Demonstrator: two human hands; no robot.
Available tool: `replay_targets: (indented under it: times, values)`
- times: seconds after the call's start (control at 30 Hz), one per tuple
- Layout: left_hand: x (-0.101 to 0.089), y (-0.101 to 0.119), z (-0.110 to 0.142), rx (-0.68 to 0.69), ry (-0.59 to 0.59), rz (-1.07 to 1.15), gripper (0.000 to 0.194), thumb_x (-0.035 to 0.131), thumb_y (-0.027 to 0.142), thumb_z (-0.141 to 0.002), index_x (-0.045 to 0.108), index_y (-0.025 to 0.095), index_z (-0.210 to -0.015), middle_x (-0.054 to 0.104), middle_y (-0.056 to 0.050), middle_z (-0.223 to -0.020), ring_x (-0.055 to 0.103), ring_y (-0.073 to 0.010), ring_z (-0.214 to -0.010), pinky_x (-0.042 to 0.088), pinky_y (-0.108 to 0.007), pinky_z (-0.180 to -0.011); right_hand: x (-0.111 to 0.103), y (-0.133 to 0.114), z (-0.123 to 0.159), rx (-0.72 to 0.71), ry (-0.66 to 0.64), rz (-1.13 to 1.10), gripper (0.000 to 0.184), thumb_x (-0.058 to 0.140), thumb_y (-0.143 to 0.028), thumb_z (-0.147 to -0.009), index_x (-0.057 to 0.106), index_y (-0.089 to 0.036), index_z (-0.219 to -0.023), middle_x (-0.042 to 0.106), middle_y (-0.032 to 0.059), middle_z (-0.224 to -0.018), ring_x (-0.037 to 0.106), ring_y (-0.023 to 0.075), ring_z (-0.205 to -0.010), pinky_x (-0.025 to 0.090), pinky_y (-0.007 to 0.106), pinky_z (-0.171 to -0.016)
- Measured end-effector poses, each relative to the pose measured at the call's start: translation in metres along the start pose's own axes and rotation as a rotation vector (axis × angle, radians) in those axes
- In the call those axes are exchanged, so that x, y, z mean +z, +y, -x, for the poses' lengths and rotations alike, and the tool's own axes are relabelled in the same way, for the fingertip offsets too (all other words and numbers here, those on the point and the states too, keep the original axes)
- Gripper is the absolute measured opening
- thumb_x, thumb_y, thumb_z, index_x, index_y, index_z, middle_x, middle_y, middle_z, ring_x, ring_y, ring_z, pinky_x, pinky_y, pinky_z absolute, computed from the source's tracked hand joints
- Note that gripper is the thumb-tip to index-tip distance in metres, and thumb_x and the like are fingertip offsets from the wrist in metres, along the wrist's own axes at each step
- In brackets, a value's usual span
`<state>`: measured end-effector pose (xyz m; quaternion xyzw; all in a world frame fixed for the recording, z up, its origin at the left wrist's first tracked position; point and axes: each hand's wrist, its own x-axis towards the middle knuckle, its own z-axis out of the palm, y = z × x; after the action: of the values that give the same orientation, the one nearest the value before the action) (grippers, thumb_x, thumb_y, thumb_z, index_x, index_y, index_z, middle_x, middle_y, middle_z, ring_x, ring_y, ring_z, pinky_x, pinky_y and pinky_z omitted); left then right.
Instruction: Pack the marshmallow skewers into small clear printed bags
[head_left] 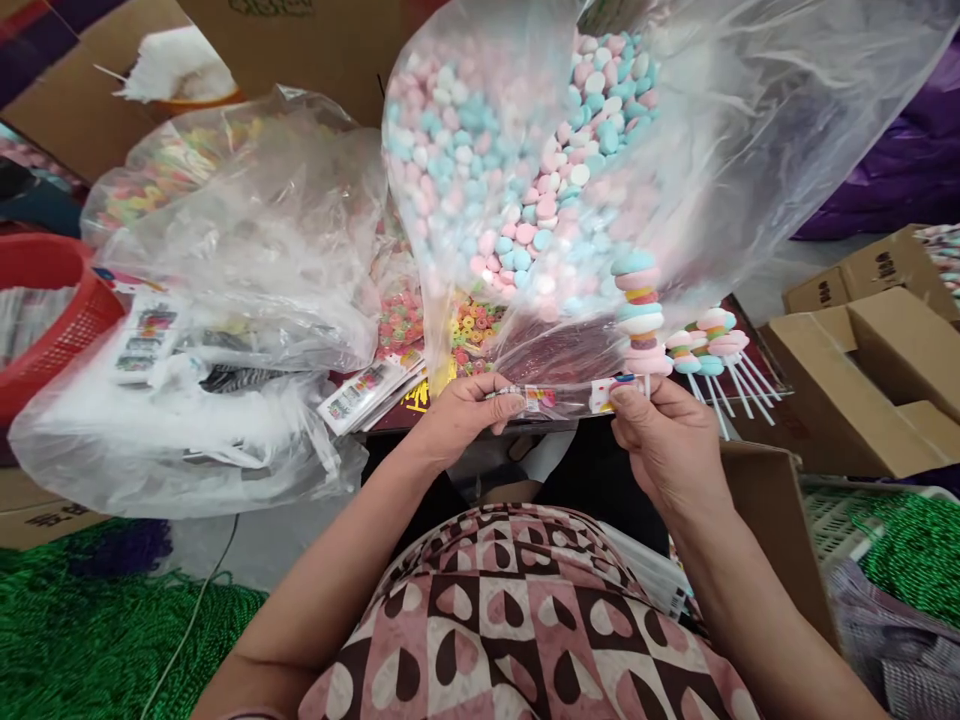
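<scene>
A clear printed candy wrapper (559, 400) stretches between my two hands over the table's front edge. My left hand (480, 402) pinches its left end. At the other end my right hand (671, 420) grips the wrapper's printed edge together with the white stick of a candy skewer (639, 315). That skewer stands upright above the fingers, stacked with pink, blue, white and yellow sweets. Right of my right hand, several more candy skewers (720, 350) lie with their sticks toward me. A big clear bag of pink, blue and white candies (540, 215) is just beyond my hands.
Flat printed wrappers (371, 390) lie in a stack left of my left hand. Clear plastic bags (232, 290) cover the table's left side. Loose ring candies (476, 330) sit at the centre. A red basket (97, 310) is far left; an open cardboard box (870, 380) is at right.
</scene>
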<state>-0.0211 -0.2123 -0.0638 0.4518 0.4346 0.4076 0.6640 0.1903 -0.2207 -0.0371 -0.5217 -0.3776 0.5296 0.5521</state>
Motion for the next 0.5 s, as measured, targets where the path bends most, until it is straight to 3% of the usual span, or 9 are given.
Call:
replay_targets:
  times: [0.13,0.27,0.33,0.4,0.5]
  values:
    - [0.002,-0.005,0.0,0.053,-0.019,0.017,0.045,0.065,0.057,-0.083,0.059,0.016,-0.066,0.054,0.003,-0.053,0.046,-0.0083,-0.054,0.037,-0.024,-0.06,0.002,0.01,-0.002,-0.082,0.031,0.002,0.039,0.083,-0.046,-0.07,0.055,-0.02,-0.06,0.031,-0.0099,-0.047,0.021,0.0051,-0.042,0.017,0.023,-0.042]
    - [0.004,-0.005,-0.001,0.079,0.06,-0.018,0.038,0.067,0.055,-0.083,0.065,0.017,-0.084,0.053,0.005,-0.055,0.047,-0.0083,-0.052,0.037,-0.024,-0.057,0.004,0.02,-0.006,-0.098,0.008,0.052,0.043,0.08,-0.051,-0.073,0.054,-0.02,-0.06,0.034,-0.0087,-0.048,0.023,0.0056,-0.044,0.018,0.023,-0.043]
    - [0.003,-0.004,-0.003,0.083,0.122,0.058,0.038,0.072,0.053,-0.079,0.066,0.018,-0.089,0.051,0.007,-0.053,0.045,-0.0075,-0.048,0.034,-0.024,-0.053,0.003,0.019,-0.006,-0.09,-0.039,0.065,0.041,0.077,-0.052,-0.076,0.056,-0.02,-0.063,0.031,-0.009,-0.049,0.023,0.0061,-0.044,0.019,0.023,-0.043]
    - [-0.001,-0.002,-0.004,0.076,0.163,0.176,0.035,0.075,0.051,-0.077,0.063,0.018,-0.082,0.051,0.007,-0.052,0.045,-0.0068,-0.047,0.034,-0.023,-0.053,0.0,0.014,-0.005,-0.094,-0.076,0.073,0.036,0.073,-0.052,-0.08,0.062,-0.019,-0.07,0.029,-0.009,-0.05,0.023,0.0068,-0.045,0.019,0.023,-0.043]
    - [-0.012,-0.001,-0.005,0.058,0.145,0.347,0.033,0.077,0.045,-0.077,0.058,0.018,-0.076,0.05,0.007,-0.054,0.046,-0.0059,-0.048,0.038,-0.024,-0.057,-0.014,0.002,0.0,-0.142,-0.086,0.103,0.029,0.068,-0.047,-0.085,0.069,-0.019,-0.079,0.03,-0.0076,-0.052,0.025,0.0077,-0.046,0.02,0.023,-0.043]
